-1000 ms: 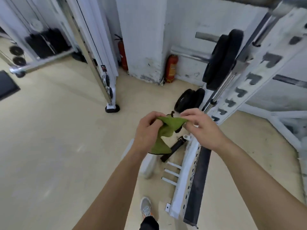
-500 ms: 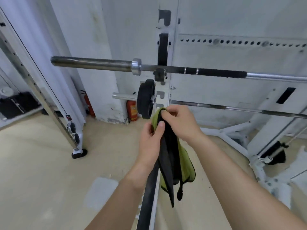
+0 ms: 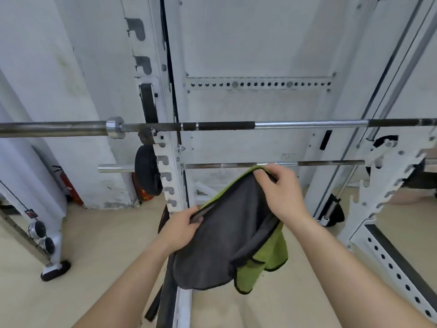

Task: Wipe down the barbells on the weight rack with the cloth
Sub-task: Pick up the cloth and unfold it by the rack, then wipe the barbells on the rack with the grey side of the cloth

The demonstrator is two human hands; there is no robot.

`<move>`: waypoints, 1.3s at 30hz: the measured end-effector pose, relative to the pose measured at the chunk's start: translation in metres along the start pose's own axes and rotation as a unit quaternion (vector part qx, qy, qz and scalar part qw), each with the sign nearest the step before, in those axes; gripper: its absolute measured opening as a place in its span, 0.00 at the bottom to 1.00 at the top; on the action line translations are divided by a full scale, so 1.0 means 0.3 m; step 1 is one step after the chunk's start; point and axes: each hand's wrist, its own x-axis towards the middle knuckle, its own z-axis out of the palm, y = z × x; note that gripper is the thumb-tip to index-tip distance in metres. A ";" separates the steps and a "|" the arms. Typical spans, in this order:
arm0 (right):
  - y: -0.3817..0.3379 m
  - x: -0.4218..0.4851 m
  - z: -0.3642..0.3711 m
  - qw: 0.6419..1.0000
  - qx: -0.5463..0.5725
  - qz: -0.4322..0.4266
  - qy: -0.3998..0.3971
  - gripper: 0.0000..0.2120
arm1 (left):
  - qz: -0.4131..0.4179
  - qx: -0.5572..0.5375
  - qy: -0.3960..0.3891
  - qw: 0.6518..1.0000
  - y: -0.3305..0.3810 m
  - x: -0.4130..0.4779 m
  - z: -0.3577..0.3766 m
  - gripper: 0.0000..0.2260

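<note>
Your left hand (image 3: 182, 229) and right hand (image 3: 281, 190) pinch the cloth (image 3: 227, 237) spread just below the lower barbell (image 3: 236, 165), and that loose dangling corner may snag the rack (image 3: 166, 176) when you reach.

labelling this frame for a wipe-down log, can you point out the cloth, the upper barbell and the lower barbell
cloth (image 3: 222, 245): head view, middle of its dark grey face
upper barbell (image 3: 307, 125): head view, bare silver stretch of its shaft
lower barbell (image 3: 224, 165): head view, thin shaft left of centre
</note>
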 end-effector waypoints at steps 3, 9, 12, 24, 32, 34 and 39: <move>0.083 0.001 -0.096 0.995 0.045 0.077 0.042 0.20 | -0.015 -0.109 0.078 0.991 0.105 0.065 0.036 0.14; 0.203 0.068 -0.227 0.966 0.096 0.222 0.091 0.32 | 0.033 -0.152 0.166 0.974 0.424 0.233 -0.082 0.09; 0.165 0.183 -0.268 0.964 0.126 0.194 0.131 0.25 | 0.073 -0.067 0.209 0.973 0.521 0.330 -0.188 0.08; -0.008 0.944 -0.216 0.991 -0.011 0.060 0.121 0.17 | 0.060 0.202 0.320 0.924 0.665 0.790 -0.451 0.08; 0.246 1.126 0.008 0.946 -0.294 0.012 -0.133 0.26 | 0.027 0.297 0.081 0.951 0.500 1.105 -0.319 0.17; 0.323 1.066 0.048 0.898 -0.412 -0.129 -0.081 0.24 | 0.080 0.337 0.082 0.935 0.447 1.082 -0.245 0.16; 0.379 0.926 0.161 0.838 -0.462 -0.290 -0.013 0.19 | 0.235 0.416 0.235 0.847 0.399 1.011 -0.099 0.23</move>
